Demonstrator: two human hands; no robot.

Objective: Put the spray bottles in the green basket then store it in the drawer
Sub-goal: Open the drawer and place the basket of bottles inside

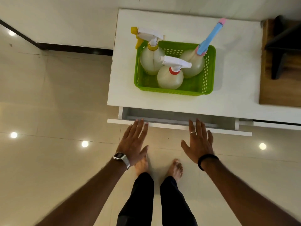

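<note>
I am resting my left hand [133,141] and right hand [199,144], both released and flat, at the drawer [179,119] front. The green basket [172,91] holding three spray bottles [170,79] is sitting on the bench [123,79], straight ahead beyond both hands, long axis left-right.

drawer [179,119] open only a narrow slot, white top [123,88] overhanging it, floor side clear
</note>
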